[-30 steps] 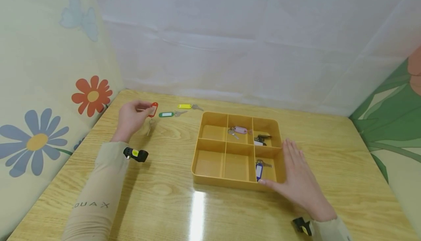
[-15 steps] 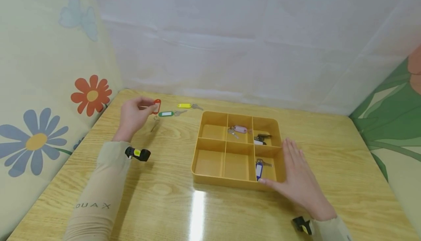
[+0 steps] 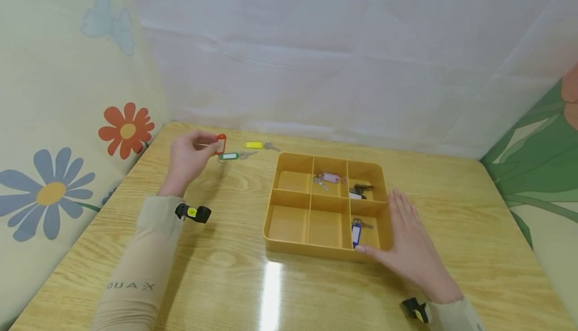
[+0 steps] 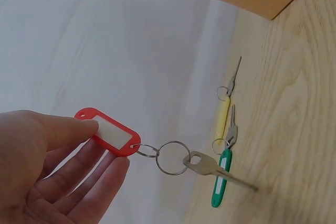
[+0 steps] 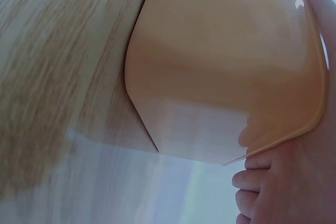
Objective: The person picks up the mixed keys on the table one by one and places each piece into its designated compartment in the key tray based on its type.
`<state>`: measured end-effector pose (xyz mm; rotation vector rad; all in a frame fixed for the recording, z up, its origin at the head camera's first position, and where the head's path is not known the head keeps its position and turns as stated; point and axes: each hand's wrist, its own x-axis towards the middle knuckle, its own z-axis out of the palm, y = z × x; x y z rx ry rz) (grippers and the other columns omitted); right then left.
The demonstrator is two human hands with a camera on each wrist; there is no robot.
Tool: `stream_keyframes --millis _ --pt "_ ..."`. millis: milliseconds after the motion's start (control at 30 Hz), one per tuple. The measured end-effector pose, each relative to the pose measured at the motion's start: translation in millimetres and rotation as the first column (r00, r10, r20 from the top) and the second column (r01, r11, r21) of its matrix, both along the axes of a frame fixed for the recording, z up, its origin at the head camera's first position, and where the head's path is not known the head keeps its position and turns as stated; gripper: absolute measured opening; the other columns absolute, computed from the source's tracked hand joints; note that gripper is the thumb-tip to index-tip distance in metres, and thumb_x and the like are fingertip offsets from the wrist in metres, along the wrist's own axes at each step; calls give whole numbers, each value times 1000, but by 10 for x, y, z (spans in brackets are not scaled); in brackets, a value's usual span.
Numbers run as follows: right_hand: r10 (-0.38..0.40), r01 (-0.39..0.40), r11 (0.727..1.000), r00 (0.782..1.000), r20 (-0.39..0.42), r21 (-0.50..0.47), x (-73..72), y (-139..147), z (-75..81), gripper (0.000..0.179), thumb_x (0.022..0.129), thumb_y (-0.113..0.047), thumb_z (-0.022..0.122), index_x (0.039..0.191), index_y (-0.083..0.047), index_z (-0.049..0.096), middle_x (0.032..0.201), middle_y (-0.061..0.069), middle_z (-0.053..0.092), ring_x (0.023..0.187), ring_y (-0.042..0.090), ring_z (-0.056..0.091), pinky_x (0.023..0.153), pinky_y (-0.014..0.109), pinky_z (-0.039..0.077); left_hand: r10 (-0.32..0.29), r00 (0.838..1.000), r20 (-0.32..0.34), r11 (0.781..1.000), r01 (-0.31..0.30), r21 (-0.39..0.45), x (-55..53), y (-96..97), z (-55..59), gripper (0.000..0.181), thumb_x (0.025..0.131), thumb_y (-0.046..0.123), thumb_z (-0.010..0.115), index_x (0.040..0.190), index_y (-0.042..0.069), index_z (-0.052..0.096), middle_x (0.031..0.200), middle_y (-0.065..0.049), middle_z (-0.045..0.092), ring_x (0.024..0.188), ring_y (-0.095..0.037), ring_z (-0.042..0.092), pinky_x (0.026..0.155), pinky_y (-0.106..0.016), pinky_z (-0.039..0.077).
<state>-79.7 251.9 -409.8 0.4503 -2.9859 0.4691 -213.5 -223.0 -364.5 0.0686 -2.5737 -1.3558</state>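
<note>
The left hand (image 3: 187, 160) pinched a red tag (image 4: 114, 134), likely light and stiff, best held by its flat faces; the right hand (image 3: 413, 248) rested straight-fingered against a tray (image 3: 311, 252).

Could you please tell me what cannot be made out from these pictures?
Orange tray: right wrist view; compartments hidden by its outer wall.
Black tag: head view; lower edge hidden by the tray's divider.
Blue tag: head view; any writing too small to read.
Red tag: left wrist view; one end partly covered by the left hand.
</note>
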Motion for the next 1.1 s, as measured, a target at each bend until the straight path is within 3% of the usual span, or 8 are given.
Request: stream_keyframes --millis 667,1100 --pt "3 -3 1000 1000 -5 -3 2 9 -7 131 82 -78 65 160 2 -3 167 16 -9 153 38 0 122 43 -3 -39 996 -79 999 38 -14 98 201 119 28 98 28 72 114 5 72 112 -14 72 100 -31 68 83 -49 55" --pt "-2 2 1000 1000 -9 -6 -1 5 -20 131 81 -78 66 161 -1 -5 167 16 -8 153 38 1 122 42 -3 -88 988 -125 996 87 -15 134 305 125 23 98 27 73 110 8 74 108 -10 73 97 -27 68 83 -47 56"
